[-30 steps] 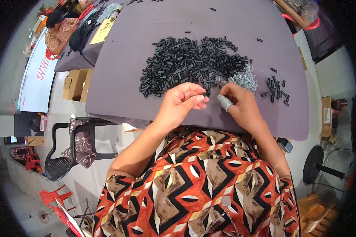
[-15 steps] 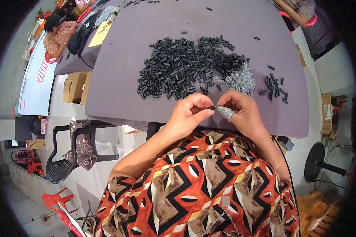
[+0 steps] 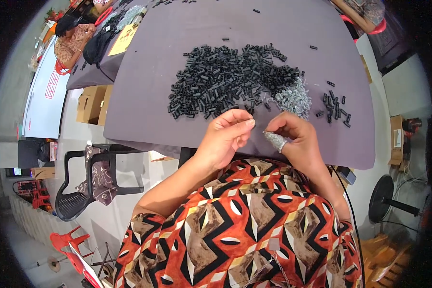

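Note:
My left hand point(image 3: 227, 138) is closed in a pinch at the near edge of a pile of short black plastic tubes point(image 3: 216, 79); I cannot make out what, if anything, is between thumb and forefinger. Just right of it, my right hand point(image 3: 300, 137) also pinches, its thumb wrapped in a silvery-grey covering point(image 3: 276, 141). Something tiny seems to show at its fingertips, too small to name. Beyond the right hand lies a heap of small shiny silver-clear pieces point(image 3: 294, 98), touching the black tubes.
A grey cloth point(image 3: 153, 72) covers the table. Several loose black tubes point(image 3: 337, 108) lie to the right. A black chair point(image 3: 74, 201) stands at left, a black round-based stand point(image 3: 381, 198) at right. Other people point(image 3: 72, 45) sit at the far left and far right.
My hands have come apart. The black tube that was between their fingertips no longer shows there; the left hand has moved slightly left and up.

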A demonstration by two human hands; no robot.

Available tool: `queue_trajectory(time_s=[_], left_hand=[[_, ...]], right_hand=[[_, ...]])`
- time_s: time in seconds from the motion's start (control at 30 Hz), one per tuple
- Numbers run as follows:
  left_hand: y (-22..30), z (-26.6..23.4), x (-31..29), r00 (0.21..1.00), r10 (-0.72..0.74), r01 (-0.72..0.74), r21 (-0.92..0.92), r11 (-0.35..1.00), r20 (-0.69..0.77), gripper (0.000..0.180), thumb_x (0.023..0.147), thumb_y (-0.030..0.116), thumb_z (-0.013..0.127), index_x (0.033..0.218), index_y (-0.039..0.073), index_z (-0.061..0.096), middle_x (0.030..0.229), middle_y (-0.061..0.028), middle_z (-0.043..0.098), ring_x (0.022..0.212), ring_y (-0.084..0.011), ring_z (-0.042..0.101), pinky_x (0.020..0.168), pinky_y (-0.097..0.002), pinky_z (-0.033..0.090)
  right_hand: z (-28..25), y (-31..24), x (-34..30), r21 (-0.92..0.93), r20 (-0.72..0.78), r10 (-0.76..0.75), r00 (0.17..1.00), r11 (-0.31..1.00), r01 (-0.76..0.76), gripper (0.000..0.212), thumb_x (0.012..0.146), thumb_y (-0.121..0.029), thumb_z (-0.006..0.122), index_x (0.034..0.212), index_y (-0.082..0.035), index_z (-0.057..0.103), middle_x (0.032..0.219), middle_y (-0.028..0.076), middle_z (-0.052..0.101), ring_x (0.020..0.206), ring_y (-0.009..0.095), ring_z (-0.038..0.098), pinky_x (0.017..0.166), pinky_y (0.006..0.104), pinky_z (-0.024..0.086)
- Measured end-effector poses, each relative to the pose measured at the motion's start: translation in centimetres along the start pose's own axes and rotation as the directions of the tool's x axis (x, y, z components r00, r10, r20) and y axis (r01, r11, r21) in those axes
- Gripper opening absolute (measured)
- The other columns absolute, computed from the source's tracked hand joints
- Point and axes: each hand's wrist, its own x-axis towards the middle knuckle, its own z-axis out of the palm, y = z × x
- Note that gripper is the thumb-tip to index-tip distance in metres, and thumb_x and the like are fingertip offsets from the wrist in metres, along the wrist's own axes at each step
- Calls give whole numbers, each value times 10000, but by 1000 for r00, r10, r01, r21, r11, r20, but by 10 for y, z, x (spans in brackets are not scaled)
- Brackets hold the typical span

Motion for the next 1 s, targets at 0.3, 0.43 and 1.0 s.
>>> queue_trajectory(time_s=[0.3,0.43,1.0], left_hand=[[-8,-7,2,990,-118,111,104,988,70,116,941,80,653,1045,30,643,872,-70,691,721,-152,674,687,-267,568],[-3,-2,-1,986,-137,97,353,930,90,153,953,81,639,1081,-3,646,892,-85,703,743,-156,688,690,-267,572],[-8,-11,-3,998,-49,40,267,963,30,200,1023,164,534,1101,-1,613,895,-71,675,749,-164,691,664,-255,554]], right_hand=[[0,2,0,17,1,64,998,998,-64,171,800,78,681,940,-4,628,863,13,651,811,75,622,723,243,520],[-5,1,-1,-55,37,73,997,996,-71,158,792,78,678,922,2,628,857,22,640,795,85,616,705,250,512],[-3,7,18,-210,107,-179,978,957,198,309,812,58,587,1102,-2,673,991,91,643,871,221,646,746,294,501]])
